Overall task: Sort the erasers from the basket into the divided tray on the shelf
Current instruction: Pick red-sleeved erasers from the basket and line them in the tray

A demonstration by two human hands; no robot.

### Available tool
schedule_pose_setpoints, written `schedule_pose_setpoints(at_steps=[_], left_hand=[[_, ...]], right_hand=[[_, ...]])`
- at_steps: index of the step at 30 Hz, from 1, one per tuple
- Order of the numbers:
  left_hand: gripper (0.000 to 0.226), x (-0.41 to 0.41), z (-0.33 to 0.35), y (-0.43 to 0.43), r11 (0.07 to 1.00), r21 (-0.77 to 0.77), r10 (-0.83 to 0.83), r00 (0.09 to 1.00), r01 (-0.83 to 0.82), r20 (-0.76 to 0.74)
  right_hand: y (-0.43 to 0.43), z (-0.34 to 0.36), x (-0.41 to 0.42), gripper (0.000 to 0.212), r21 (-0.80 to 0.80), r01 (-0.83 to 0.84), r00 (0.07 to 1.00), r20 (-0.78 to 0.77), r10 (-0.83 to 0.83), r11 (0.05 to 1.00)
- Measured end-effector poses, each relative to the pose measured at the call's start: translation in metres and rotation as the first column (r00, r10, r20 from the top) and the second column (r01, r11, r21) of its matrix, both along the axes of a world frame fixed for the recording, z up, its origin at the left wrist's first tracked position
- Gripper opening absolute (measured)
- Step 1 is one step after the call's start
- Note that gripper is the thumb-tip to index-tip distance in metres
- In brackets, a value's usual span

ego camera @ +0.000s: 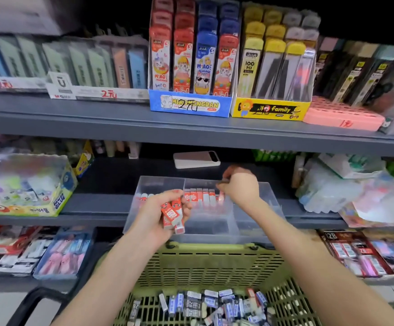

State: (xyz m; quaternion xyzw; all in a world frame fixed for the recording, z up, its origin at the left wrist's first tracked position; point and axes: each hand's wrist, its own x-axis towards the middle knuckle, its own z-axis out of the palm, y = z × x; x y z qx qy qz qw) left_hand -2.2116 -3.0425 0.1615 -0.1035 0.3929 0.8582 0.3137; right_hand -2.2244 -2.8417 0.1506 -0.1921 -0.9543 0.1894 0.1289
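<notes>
**Head view: eraser sorting at the shelf, one hand loaded, one at the tray**

Head view.
- Divided tray (269, 195): clear plastic, sits on the middle shelf (97, 204), front edge overhanging toward the basket.
- Row of erasers (199, 196): red-and-white sleeves, standing upright side by side in a back compartment of the tray. A few more red-marked pieces show in the back-left compartment (144, 197), partly hidden behind the left hand.
- Left hand (162, 211): raised in front of the tray's left side, fingers curled round a bunch of red-and-white erasers (174, 215), several at once, ends sticking out below the palm.
- Right hand (238, 187): over the right end of the upright row, fingers curled downward. Something small and dark shows at the fingertips, but it is blurred; cannot tell whether it is gripped.
- Basket (205, 262): olive-green slatted plastic, directly below the tray, between the forearms.
- Loose erasers (214, 304): jumbled on the basket floor, mostly blue, black and white sleeves.
- White flat device (197, 159): lying on the shelf behind the tray.
- Glue box (30, 188): on the same shelf, well left of the tray.
- Upper shelf: blue display box (190, 105) and yellow display box (270, 111), just beside each other.
</notes>
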Motion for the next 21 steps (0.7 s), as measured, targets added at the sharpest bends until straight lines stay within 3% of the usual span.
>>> schedule_pose_setpoints(at_steps=[8, 13, 16, 19, 21], left_hand=[[0.028, -0.012, -0.012, 0.004, 0.999, 0.015, -0.028, 1.000, 0.028, -0.007], [0.032, -0.016, -0.013, 0.007, 0.996, 0.081, -0.024, 0.999, 0.022, 0.034], [0.037, -0.017, -0.012, 0.010, 0.994, 0.110, -0.011, 0.996, 0.002, 0.085], [0.042, -0.016, -0.012, 0.013, 0.985, 0.167, 0.018, 0.988, -0.043, 0.153], [0.039, -0.015, -0.013, 0.015, 0.983, 0.173, 0.030, 0.988, -0.056, 0.149]], right_hand=[[-0.004, -0.017, -0.006, 0.023, 0.237, -0.129, 0.987, 0.122, 0.102, 0.963], [0.007, -0.016, -0.004, 0.025, 0.234, -0.258, 0.953, 0.220, 0.208, 0.937], [0.014, -0.011, -0.002, 0.029, 0.136, -0.310, 0.921, 0.290, 0.261, 0.941], [0.008, -0.003, 0.004, 0.027, 0.193, -0.276, 0.939, 0.263, 0.222, 0.941], [0.000, 0.005, 0.014, 0.018, 0.250, -0.195, 0.980, 0.080, 0.180, 0.949]])
